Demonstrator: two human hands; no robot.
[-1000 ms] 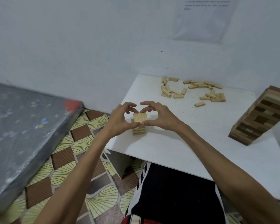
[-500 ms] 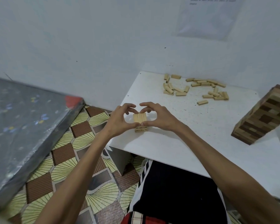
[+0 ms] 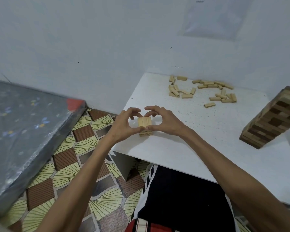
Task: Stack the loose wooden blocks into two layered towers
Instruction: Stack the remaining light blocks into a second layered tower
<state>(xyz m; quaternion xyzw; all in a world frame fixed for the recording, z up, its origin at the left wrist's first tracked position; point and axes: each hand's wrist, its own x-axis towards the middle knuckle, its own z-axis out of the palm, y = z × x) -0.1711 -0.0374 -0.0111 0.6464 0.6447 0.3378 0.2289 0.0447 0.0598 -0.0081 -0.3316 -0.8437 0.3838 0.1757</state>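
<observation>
Both hands, left hand (image 3: 122,124) and right hand (image 3: 164,121), are pinching the small block tower (image 3: 144,124) standing between them, with loose blocks (image 3: 203,91) lying beyond the right hand.

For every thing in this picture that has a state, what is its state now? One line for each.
small tower: upright on the table, few layers, three blocks on top, held between both hands.
left hand: fingers and thumb curled round the small tower's left side.
right hand: curled round its right side.
loose blocks: scattered at the far side, unstacked.
tall tower: standing at the right, many layers, untouched.
</observation>
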